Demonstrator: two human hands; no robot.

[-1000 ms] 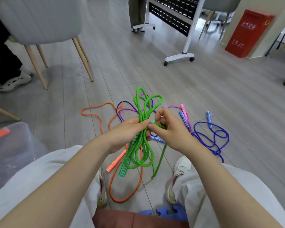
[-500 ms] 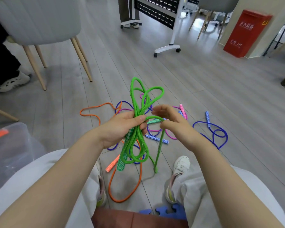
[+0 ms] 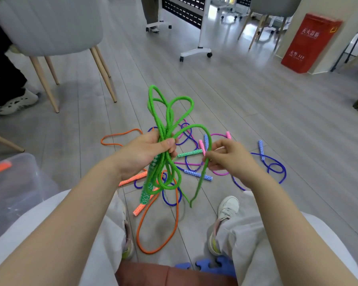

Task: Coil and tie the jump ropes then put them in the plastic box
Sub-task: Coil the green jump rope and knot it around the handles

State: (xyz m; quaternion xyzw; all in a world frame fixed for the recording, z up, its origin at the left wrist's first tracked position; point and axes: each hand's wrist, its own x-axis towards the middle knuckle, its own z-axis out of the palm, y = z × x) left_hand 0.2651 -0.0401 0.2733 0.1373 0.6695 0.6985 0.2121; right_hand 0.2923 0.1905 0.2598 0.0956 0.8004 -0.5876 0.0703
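Progress is at an early stage: one rope of several is partly coiled and not yet tied. My left hand point(image 3: 147, 153), at centre frame, has its fingers curled round the gathered loops of the green jump rope point(image 3: 167, 120); loops stand up above the fist and more hang below it, with one green patterned handle point(image 3: 148, 186) dangling beneath. My right hand point(image 3: 227, 158), right of centre, pinches a free strand of the same rope between thumb and fingertips; that strand arcs over from the bundle and its tail drops toward the floor point(image 3: 256, 104). The second green handle point(image 3: 190, 153) shows between my hands; I cannot tell whether it is held.

Remaining work, as I judge it: wrap the free strand round the bundle and knot it, then repeat the procedure for the orange jump rope point(image 3: 159, 230), the blue jump rope point(image 3: 277, 168) and the pink jump rope point(image 3: 219, 173), all lying loose and tangled on the floor beyond my knees. The plastic box point(image 3: 10, 188) sits at the left edge of the frame; something orange shows through its wall, unidentifiable.
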